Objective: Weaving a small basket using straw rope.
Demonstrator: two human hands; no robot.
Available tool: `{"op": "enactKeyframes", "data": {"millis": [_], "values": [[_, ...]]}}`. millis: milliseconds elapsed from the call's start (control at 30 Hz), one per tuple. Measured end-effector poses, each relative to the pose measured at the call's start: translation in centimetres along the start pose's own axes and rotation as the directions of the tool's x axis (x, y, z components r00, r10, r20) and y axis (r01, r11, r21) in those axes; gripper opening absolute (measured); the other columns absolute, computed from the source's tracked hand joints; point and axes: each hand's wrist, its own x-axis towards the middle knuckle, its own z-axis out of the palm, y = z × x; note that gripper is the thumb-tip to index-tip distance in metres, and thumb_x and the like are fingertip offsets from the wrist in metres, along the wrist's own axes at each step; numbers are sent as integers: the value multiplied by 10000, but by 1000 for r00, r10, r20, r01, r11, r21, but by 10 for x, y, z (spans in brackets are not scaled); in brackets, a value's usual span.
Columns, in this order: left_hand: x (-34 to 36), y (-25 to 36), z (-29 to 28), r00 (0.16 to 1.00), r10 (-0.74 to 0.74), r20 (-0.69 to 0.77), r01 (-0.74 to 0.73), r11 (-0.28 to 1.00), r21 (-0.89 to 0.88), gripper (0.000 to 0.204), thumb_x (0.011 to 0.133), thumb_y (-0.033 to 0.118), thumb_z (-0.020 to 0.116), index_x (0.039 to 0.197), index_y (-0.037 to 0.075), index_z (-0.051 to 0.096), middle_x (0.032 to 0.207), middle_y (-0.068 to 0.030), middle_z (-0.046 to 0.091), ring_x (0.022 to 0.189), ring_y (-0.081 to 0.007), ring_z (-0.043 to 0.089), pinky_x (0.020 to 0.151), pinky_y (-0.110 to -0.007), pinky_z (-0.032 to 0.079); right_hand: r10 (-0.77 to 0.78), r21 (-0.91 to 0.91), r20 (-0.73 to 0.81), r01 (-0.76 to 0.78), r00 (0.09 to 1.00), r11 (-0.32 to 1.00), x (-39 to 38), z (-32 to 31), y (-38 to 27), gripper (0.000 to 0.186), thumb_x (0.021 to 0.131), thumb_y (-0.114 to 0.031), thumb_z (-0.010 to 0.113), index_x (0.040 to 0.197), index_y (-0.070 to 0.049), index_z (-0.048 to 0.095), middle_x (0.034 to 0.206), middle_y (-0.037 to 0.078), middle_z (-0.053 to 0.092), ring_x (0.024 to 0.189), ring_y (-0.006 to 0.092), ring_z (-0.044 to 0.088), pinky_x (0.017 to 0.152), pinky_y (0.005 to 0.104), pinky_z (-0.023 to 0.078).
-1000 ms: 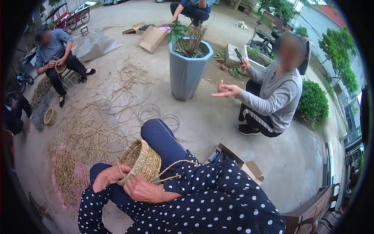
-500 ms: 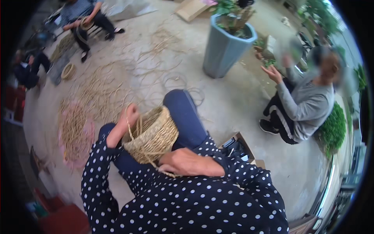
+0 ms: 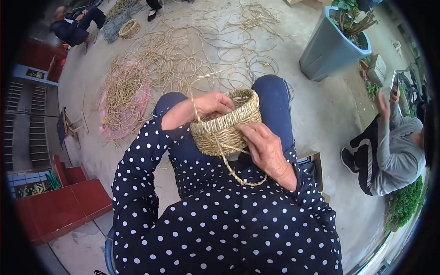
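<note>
Head view: a person's two bare hands are working at a small woven basket [image 3: 222,136], which is resting on the lap between the knees.
The left hand [image 3: 214,104] is reaching over the rim, its fingers bending into the mouth; its fingertips are hiding inside, so whether they are gripping anything cannot be told. The right hand [image 3: 267,149] is pressing half-curled fingers against the outer wall near the rim; whether it is pinching any fibre cannot be told. A loose cord [image 3: 241,182] is looping below the basket toward the right wrist. Ahead to the left, tangled rope [image 3: 126,103] is lying on a pink sheet [image 3: 108,131]; at upper right a grey-blue planter [image 3: 326,48] is standing.
</note>
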Motion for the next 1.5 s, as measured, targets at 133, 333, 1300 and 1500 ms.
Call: {"op": "enactKeyframes", "data": {"millis": [133, 333, 1300, 1500], "values": [[-28, 16, 14, 994, 76, 80, -76, 997, -5, 221, 866, 79, 650, 1059, -26, 641, 893, -58, 698, 720, -114, 668, 633, -242, 550, -99, -119, 36, 103, 994, 988, 0, 4, -4, 483, 713, 65, 639, 1173, -82, 636, 968, 93, 604, 830, 278, 629, 706, 346, 526], [-22, -7, 9, 969, 202, 143, -168, 960, -222, 245, 838, 3, 665, 1075, -22, 608, 961, -78, 689, 817, -131, 680, 715, -252, 570, -119, -259, 93, 139, 989, 956, -1, 13, -10, 504, 719, 8, 611, 1215, -84, 601, 994, 90, 563, 889, 264, 603, 762, 352, 514], [-53, -1, 24, 893, 439, -103, -402, 878, 258, 282, 900, 54, 583, 1162, -45, 617, 978, -65, 681, 881, -128, 644, 802, -259, 526, 66, -9, -309, -73, 949, 997, 23, -7, 6, 77, 847, -73, 668, 873, -23, 616, 778, 85, 633, 660, 195, 617, 614, 303, 494], [-74, -39, 46, 567, 708, -421, -380, 678, 630, 298, 944, 228, 579, 855, -45, 658, 645, -107, 602, 590, -100, 527, 571, -291, 444, 511, 566, -322, -270, 797, 779, 9, -50, 78, 132, 956, -122, 578, 955, 10, 589, 886, 64, 638, 766, 139, 614, 770, 282, 497]]}}
